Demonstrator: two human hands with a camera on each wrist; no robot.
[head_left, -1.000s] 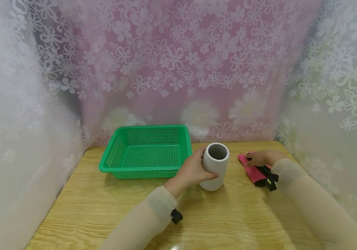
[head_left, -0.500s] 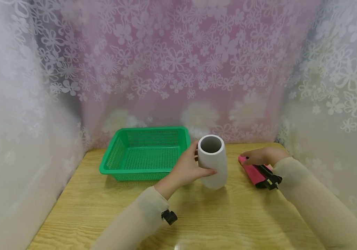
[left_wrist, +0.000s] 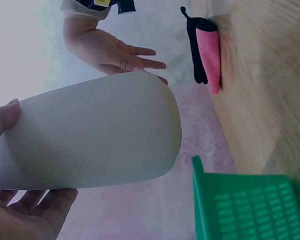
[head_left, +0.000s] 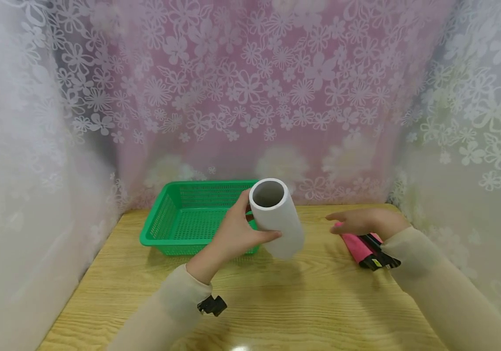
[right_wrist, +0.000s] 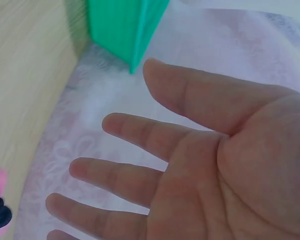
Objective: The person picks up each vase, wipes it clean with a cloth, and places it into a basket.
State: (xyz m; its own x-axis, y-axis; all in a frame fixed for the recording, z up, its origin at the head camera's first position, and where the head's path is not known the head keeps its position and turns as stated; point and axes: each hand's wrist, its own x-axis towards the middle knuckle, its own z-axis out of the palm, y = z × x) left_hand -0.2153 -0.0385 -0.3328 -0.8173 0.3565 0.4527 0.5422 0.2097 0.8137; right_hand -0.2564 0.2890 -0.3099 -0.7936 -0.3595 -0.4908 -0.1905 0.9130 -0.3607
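Observation:
My left hand (head_left: 232,231) grips a white cylindrical vase (head_left: 278,224) near its open mouth, thumb on the near side and fingers round the far side. Tilted with its mouth to the left, the vase hangs above the table. In the left wrist view the vase's rounded base (left_wrist: 160,125) points away from the hand. My right hand (head_left: 364,223) is over a pink and black folded soft item (head_left: 355,248) on the right, its exact kind unclear. The right wrist view shows that hand's fingers (right_wrist: 134,137) spread and straight, holding nothing.
A green perforated plastic basket (head_left: 167,242) stands at the back left of the wooden table (head_left: 320,302), partly behind my left hand and the vase. Flowered curtains (head_left: 250,97) close off the back and both sides.
My left hand has lifted the vase and carried it left, tipping its mouth leftward. My right hand has come off the pink and black item, fingers straightening.

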